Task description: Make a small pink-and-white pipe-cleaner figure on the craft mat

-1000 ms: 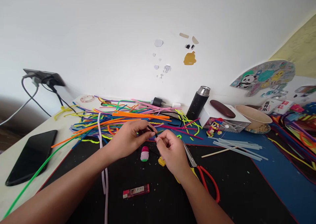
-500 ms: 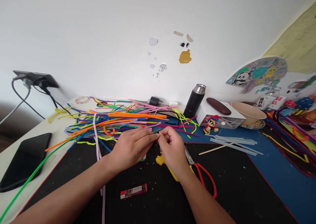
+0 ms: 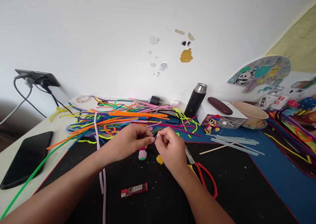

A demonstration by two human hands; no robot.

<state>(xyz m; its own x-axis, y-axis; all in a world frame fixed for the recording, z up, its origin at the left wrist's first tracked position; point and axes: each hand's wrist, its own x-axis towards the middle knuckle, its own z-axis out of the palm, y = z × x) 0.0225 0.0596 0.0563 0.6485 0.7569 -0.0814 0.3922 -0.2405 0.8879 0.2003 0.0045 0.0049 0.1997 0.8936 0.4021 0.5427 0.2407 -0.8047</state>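
Above the black mat, my left hand (image 3: 129, 141) is closed in a pinch, its fingertips almost against those of my right hand (image 3: 172, 147). A small purple piece (image 3: 156, 136) shows at the right fingertips; most of it is hidden. What the left fingers hold, if anything, cannot be made out. Beneath my left hand is a small pink fuzzy piece (image 3: 142, 154) with a green end. A yellow plastic part (image 3: 160, 159) pokes out beside my right hand. Red-handled scissors (image 3: 208, 179) lie to the right of that wrist, partly covered.
Colourful pipe cleaners (image 3: 118, 120) are heaped along the back. A pink lighter (image 3: 134, 189) lies in front. Translucent glue sticks (image 3: 237, 143), a black flask (image 3: 196, 100), a white box (image 3: 237, 121) and a bowl (image 3: 250, 113) occupy the right; a phone (image 3: 27, 159) lies left.
My left hand has lifted its upper fingers and opened its curl a little, baring the pink piece below. A purple bit now shows between the fingertips. The view has shifted slightly.
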